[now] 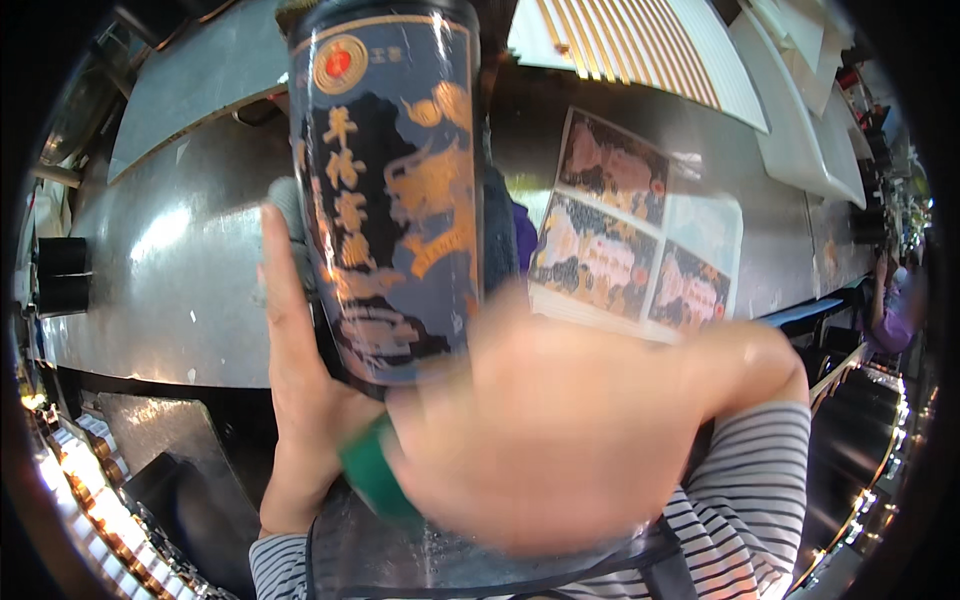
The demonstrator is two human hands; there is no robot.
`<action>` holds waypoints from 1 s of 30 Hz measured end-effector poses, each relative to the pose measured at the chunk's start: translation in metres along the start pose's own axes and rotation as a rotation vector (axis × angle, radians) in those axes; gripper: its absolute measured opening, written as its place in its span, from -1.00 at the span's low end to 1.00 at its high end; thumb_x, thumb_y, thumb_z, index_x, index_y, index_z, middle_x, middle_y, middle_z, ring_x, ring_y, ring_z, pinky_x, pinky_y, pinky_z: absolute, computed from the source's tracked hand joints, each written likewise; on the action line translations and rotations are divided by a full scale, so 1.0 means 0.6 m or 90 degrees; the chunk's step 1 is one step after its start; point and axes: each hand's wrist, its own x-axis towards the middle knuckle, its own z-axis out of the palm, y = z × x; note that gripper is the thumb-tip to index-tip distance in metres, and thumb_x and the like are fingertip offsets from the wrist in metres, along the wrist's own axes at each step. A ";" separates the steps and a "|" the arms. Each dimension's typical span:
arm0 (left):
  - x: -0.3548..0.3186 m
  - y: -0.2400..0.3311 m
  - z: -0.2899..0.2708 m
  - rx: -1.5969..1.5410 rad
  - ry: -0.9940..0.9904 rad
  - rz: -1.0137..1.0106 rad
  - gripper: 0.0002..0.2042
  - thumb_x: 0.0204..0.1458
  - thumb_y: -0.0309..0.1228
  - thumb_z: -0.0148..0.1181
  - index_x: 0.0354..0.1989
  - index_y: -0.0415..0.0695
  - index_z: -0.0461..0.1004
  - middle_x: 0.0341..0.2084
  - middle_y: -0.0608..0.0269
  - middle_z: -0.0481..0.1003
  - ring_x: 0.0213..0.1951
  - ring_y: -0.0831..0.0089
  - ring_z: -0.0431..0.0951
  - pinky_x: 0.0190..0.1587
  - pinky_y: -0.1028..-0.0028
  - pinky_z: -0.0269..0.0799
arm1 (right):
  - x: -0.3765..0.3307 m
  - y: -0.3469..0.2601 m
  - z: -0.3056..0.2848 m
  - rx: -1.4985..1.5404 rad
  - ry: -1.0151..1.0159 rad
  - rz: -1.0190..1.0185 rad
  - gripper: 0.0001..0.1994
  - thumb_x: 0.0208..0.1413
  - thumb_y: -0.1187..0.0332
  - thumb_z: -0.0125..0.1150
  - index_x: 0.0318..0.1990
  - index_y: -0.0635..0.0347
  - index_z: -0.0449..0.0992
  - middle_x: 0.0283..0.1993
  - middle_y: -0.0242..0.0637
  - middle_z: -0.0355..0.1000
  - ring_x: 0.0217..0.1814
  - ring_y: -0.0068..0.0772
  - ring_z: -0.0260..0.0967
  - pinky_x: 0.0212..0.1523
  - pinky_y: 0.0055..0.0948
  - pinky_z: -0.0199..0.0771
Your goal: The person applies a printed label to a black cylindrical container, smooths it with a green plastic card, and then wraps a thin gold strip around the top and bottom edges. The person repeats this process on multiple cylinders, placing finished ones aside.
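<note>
A tall dark bottle [390, 190] with a navy label and gold and orange print fills the upper middle of the view, held up close to the camera. My left hand [295, 400] wraps it from the left, thumb along its side. My right hand [560, 440] is blurred with motion at the bottle's lower end, covering its base. Something green [372, 472] shows between the two hands; I cannot tell what it is. Striped sleeves cover both forearms.
A long steel work surface [180, 290] runs behind the bottle. A glossy sheet of printed labels [630, 240] lies on it at the right. White ribbed trays [640, 40] sit at the back right. Another person [890, 300] stands far right. Rows of dark bottles line the lower edges.
</note>
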 end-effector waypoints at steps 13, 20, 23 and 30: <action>0.002 0.005 -0.012 -0.061 -0.014 -0.026 0.11 -0.40 -0.34 0.52 0.34 -0.31 -0.15 0.30 -0.06 0.05 0.29 0.16 0.14 0.29 0.28 0.01 | 0.062 0.135 -0.036 -0.353 -0.029 0.047 -0.90 -0.04 0.43 0.24 -0.33 0.14 0.54 -0.48 -0.38 0.47 -0.47 -0.61 0.42 -0.50 -0.65 0.35; 0.010 -0.007 -0.008 -0.066 -0.002 -0.057 0.14 -0.42 -0.34 0.53 0.35 -0.29 -0.18 0.31 -0.06 0.03 0.27 0.16 0.17 0.24 0.33 0.11 | 0.025 0.060 -0.064 -0.075 -0.353 0.024 -0.90 -0.08 0.38 0.20 -0.35 0.10 0.53 -0.47 -0.40 0.45 -0.44 -0.47 0.44 -0.48 -0.56 0.38; 0.013 -0.019 -0.016 -0.030 -0.019 -0.023 0.15 -0.42 -0.30 0.53 0.35 -0.27 -0.18 0.30 -0.05 0.07 0.26 0.13 0.18 0.29 0.24 0.00 | 0.035 0.077 -0.049 -0.073 -0.233 0.102 -0.85 -0.07 0.40 0.24 -0.29 0.13 0.53 -0.44 -0.37 0.48 -0.44 -0.50 0.43 -0.46 -0.55 0.39; 0.024 -0.039 -0.027 0.080 -0.145 0.017 0.03 -0.35 -0.26 0.46 0.34 -0.24 -0.07 0.28 0.01 0.12 0.31 0.11 0.10 0.32 -0.04 -0.38 | -0.019 0.024 -0.001 0.012 -0.027 -0.190 -0.93 -0.14 0.52 0.19 -0.43 0.23 0.51 -0.42 -0.30 0.45 -0.46 -0.50 0.36 -0.48 -0.57 0.38</action>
